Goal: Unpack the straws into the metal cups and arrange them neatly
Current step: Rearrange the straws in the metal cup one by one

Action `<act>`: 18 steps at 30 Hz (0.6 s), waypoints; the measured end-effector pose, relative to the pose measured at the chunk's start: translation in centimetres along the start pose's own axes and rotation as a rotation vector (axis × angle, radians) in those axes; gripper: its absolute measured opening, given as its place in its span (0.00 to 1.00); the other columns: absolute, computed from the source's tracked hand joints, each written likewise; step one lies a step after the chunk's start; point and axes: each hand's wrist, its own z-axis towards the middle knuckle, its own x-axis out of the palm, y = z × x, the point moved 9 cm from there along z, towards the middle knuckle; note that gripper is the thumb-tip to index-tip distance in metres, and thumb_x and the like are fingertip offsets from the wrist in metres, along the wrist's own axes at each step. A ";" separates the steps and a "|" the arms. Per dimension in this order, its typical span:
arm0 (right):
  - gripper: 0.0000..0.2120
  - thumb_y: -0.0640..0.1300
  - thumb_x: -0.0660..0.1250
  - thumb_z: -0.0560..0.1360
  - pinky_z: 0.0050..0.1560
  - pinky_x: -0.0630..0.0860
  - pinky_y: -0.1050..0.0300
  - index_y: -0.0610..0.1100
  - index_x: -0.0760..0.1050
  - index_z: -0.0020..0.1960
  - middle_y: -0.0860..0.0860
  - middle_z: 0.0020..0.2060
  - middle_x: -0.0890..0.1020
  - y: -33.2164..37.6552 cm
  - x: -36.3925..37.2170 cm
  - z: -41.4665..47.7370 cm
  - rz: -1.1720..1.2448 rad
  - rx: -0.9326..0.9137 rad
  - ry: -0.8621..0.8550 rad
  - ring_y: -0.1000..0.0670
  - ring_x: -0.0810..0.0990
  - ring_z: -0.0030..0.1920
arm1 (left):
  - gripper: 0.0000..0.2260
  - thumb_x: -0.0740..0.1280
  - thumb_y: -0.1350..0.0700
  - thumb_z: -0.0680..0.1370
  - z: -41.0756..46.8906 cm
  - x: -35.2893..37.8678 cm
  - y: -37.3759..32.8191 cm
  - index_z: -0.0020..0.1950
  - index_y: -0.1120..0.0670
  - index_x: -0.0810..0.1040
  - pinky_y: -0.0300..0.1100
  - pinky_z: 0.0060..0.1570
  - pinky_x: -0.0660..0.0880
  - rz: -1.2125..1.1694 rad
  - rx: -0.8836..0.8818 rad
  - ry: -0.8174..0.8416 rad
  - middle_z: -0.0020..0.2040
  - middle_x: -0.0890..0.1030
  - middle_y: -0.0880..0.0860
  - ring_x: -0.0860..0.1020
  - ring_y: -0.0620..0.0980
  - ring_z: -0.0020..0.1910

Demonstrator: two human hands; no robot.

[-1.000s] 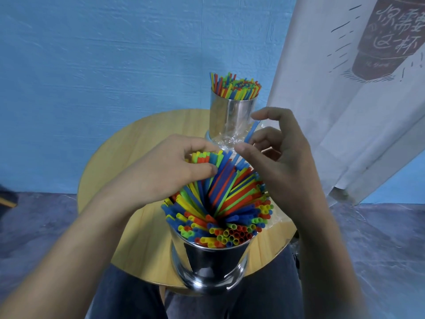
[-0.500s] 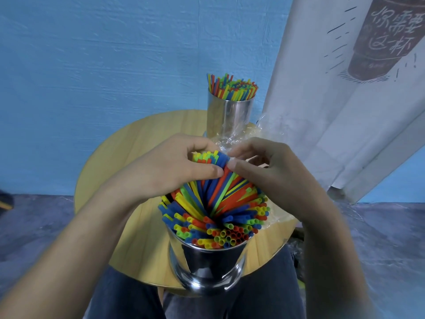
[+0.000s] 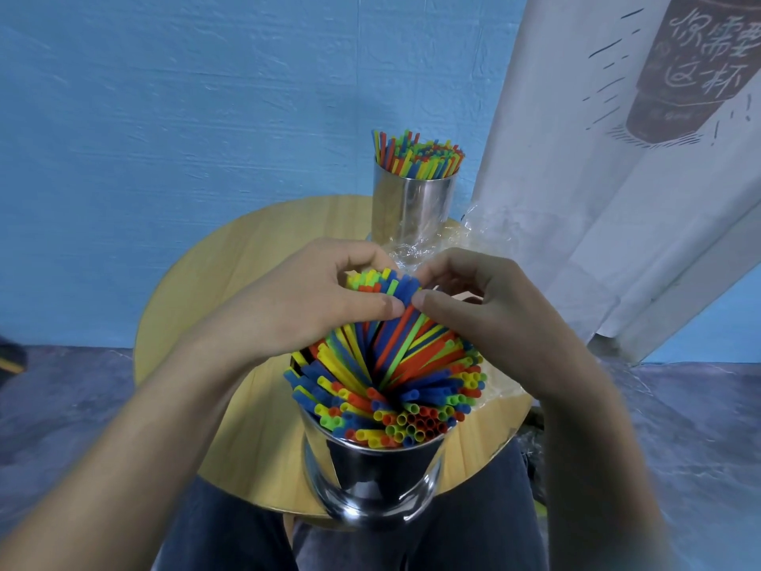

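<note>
Round wooden counter before a blue wall; a filled metal cup stands beyond your left hand and right hand. Both hands pinch together straws in the near cup.

Round wooden worktop standing before a textured blue wall, white cloth banner printed with a dark cup and handwritten characters hanging at right, mottled grey floor showing below, dark object peeking in at left edge.

We see left hand and right hand gripping straws fanned from near metal cup; far cup full.
</note>
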 end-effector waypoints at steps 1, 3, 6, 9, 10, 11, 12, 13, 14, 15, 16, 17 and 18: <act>0.02 0.44 0.70 0.79 0.43 0.80 0.63 0.50 0.81 0.49 0.60 0.42 0.82 0.0 0.0 0.0 0.006 0.000 0.008 0.55 0.82 0.47 | 0.04 0.75 0.55 0.76 0.0 0.0 0.0 0.49 0.54 0.83 0.38 0.40 0.82 0.006 -0.001 0.001 0.44 0.87 0.51 0.86 0.48 0.42; 0.03 0.43 0.70 0.79 0.46 0.81 0.61 0.50 0.81 0.50 0.59 0.43 0.82 -0.1 0.0 -0.1 0.013 -0.006 0.019 0.54 0.82 0.49 | 0.05 0.75 0.54 0.76 -0.1 0.0 0.0 0.49 0.52 0.83 0.38 0.39 0.81 0.006 -0.009 0.010 0.43 0.87 0.50 0.86 0.47 0.41; 0.03 0.43 0.70 0.80 0.47 0.80 0.60 0.50 0.81 0.51 0.58 0.45 0.82 0.0 0.2 -0.2 0.020 -0.023 0.032 0.54 0.82 0.51 | 0.04 0.75 0.54 0.76 -0.2 0.1 0.1 0.49 0.51 0.84 0.41 0.41 0.83 -0.013 -0.024 0.029 0.43 0.88 0.50 0.87 0.48 0.41; 0.03 0.42 0.71 0.80 0.46 0.79 0.63 0.49 0.81 0.51 0.56 0.44 0.82 0.4 0.2 -0.2 0.060 -0.047 0.031 0.53 0.82 0.50 | 0.03 0.74 0.54 0.77 -0.3 0.1 0.2 0.49 0.50 0.85 0.43 0.42 0.84 -0.032 -0.026 0.037 0.44 0.88 0.51 0.87 0.50 0.42; 0.02 0.42 0.71 0.79 0.46 0.79 0.63 0.48 0.81 0.52 0.55 0.44 0.82 0.5 0.2 -0.2 0.073 -0.051 0.032 0.52 0.82 0.50 | 0.03 0.73 0.54 0.77 -0.3 0.1 0.2 0.49 0.50 0.86 0.44 0.43 0.84 -0.026 -0.020 0.035 0.45 0.88 0.51 0.87 0.50 0.43; 0.02 0.43 0.71 0.79 0.46 0.79 0.62 0.48 0.81 0.52 0.54 0.45 0.83 0.6 0.2 -0.2 0.078 -0.054 0.031 0.52 0.82 0.50 | 0.03 0.73 0.53 0.78 -0.3 0.0 0.2 0.49 0.49 0.86 0.45 0.45 0.84 -0.013 -0.010 0.032 0.46 0.87 0.51 0.87 0.49 0.44; 0.02 0.43 0.71 0.79 0.46 0.80 0.61 0.47 0.82 0.51 0.52 0.45 0.83 0.6 0.1 -0.2 0.082 -0.056 0.027 0.51 0.82 0.50 | 0.03 0.73 0.53 0.78 -0.3 0.0 0.2 0.49 0.49 0.86 0.46 0.47 0.84 0.001 -0.002 0.031 0.48 0.87 0.51 0.87 0.49 0.45; 0.02 0.43 0.72 0.79 0.46 0.80 0.60 0.47 0.82 0.51 0.50 0.46 0.83 0.7 0.1 -0.2 0.086 -0.056 0.019 0.51 0.82 0.50 | 0.03 0.72 0.53 0.78 -0.2 0.0 0.1 0.49 0.49 0.86 0.46 0.49 0.84 0.013 0.004 0.030 0.49 0.87 0.50 0.86 0.48 0.46; 0.01 0.43 0.72 0.79 0.47 0.81 0.58 0.47 0.82 0.50 0.49 0.46 0.83 0.7 0.0 -0.3 0.092 -0.056 0.011 0.50 0.83 0.50 | 0.03 0.72 0.53 0.78 -0.2 0.0 0.1 0.49 0.48 0.86 0.47 0.50 0.84 0.019 0.010 0.029 0.50 0.87 0.50 0.86 0.48 0.47; 0.01 0.44 0.72 0.78 0.47 0.82 0.57 0.48 0.82 0.50 0.49 0.46 0.84 0.7 0.0 -0.3 0.097 -0.057 0.002 0.50 0.83 0.49 | 0.03 0.72 0.53 0.79 -0.2 -0.1 0.1 0.49 0.48 0.86 0.47 0.50 0.83 0.021 0.014 0.026 0.50 0.87 0.50 0.86 0.48 0.47; 0.01 0.44 0.72 0.78 0.47 0.81 0.56 0.48 0.82 0.49 0.49 0.46 0.84 0.8 -0.1 -0.3 0.102 -0.060 -0.009 0.49 0.83 0.48 | 0.03 0.72 0.53 0.79 -0.3 -0.1 0.0 0.49 0.48 0.86 0.47 0.50 0.83 0.016 0.018 0.025 0.50 0.87 0.49 0.86 0.48 0.47; 0.01 0.45 0.72 0.78 0.47 0.81 0.55 0.49 0.82 0.47 0.49 0.45 0.84 0.9 -0.2 -0.4 0.105 -0.065 -0.024 0.48 0.84 0.47 | 0.03 0.72 0.53 0.79 -0.3 -0.1 0.0 0.50 0.49 0.86 0.45 0.49 0.83 0.004 0.019 0.025 0.49 0.87 0.49 0.86 0.48 0.47; 0.02 0.45 0.73 0.77 0.47 0.81 0.55 0.48 0.82 0.46 0.49 0.44 0.84 1.0 -0.4 -0.4 0.109 -0.071 -0.039 0.48 0.84 0.46 | 0.04 0.72 0.53 0.78 -0.4 -0.1 -0.1 0.50 0.50 0.86 0.43 0.47 0.83 -0.013 0.019 0.028 0.48 0.87 0.50 0.87 0.48 0.46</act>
